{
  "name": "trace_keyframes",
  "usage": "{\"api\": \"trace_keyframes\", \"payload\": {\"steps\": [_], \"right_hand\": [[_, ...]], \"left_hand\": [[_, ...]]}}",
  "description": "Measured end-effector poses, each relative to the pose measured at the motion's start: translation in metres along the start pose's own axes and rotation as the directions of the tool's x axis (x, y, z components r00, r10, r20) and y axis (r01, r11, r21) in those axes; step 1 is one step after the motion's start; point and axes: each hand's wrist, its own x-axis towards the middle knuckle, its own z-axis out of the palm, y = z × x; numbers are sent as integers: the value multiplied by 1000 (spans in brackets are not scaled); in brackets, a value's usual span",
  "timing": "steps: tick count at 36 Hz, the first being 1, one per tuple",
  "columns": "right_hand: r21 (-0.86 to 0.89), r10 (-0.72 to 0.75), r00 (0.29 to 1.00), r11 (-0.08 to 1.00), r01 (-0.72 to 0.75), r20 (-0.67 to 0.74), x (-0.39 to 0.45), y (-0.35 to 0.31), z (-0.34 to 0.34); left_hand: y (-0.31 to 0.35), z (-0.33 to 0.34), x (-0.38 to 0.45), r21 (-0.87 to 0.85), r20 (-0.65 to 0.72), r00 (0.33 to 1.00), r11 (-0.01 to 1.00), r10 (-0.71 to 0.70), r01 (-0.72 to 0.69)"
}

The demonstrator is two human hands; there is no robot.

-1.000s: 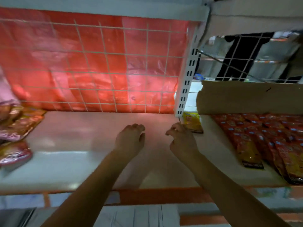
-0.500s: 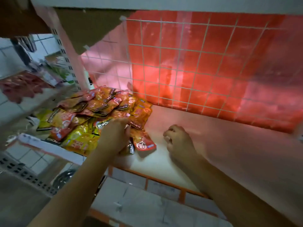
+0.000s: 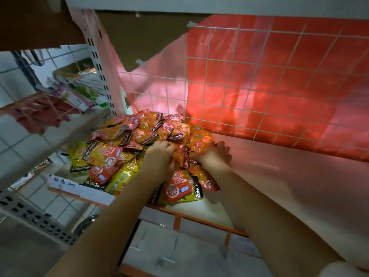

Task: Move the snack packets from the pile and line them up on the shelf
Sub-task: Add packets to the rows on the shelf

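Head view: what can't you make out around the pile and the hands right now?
- Left hand and right hand: fingertips buried in the snack packets; how many they grip is hidden.
- Pile depth: top packets cover the lower ones.
- Neighbouring shelf, at left: contents blurred.
- Shelf: right end cut off by the frame edge.

Shop: slotted shelving (image 3: 199, 208), snack packets (image 3: 139, 134) heaped.

White wire grid (image 3: 249, 80) backs the bay, red plastic sheet (image 3: 299, 66) behind it glowing where light comes through. Brown cardboard (image 3: 143, 37) taped at upper left. Slotted white upright (image 3: 100, 62) at left edge. White tiled wall (image 3: 12, 80) beyond (left side blurred). Orange-trimmed rail (image 3: 199, 217) below, pale tiled floor (image 3: 179, 252).
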Motion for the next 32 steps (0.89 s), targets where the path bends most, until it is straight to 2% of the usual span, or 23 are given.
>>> {"api": "trace_keyframes", "payload": {"steps": [6, 9, 12, 17, 21, 24, 26, 28, 32], "right_hand": [[72, 144, 985, 986, -151, 91, 3, 23, -22], [76, 203, 971, 974, -214, 130, 6, 33, -29], [87, 215, 966, 970, -229, 141, 8, 40, -30], [169, 176, 973, 965, -200, 147, 4, 49, -28], [237, 147, 982, 956, -172, 120, 0, 55, -28], [334, 159, 983, 925, -180, 89, -6, 60, -24], [478, 166, 985, 862, -165, 41, -10, 65, -21], [623, 181, 983, 768, -146, 8, -14, 70, -22], [851, 175, 983, 508, -134, 51, -24, 84, -38]], "left_hand": [[14, 5, 22, 98, 198, 979, 995, -38, 19], [19, 8, 32, 168, 349, 930, 984, -118, 62], [20, 4, 41, 234, 453, 883, 972, -127, 19], [26, -2, 43, 261, 465, 882, 964, -73, -57], [29, -6, 43, 259, 491, 863, 966, -118, -16], [30, -10, 42, 212, 433, 895, 977, -105, 11], [32, -12, 39, 131, 303, 952, 991, -47, 8], [34, -15, 36, 17, 133, 991, 1000, -7, 4], [43, -25, 41, -330, -100, 995, 944, -6, -27]]}}
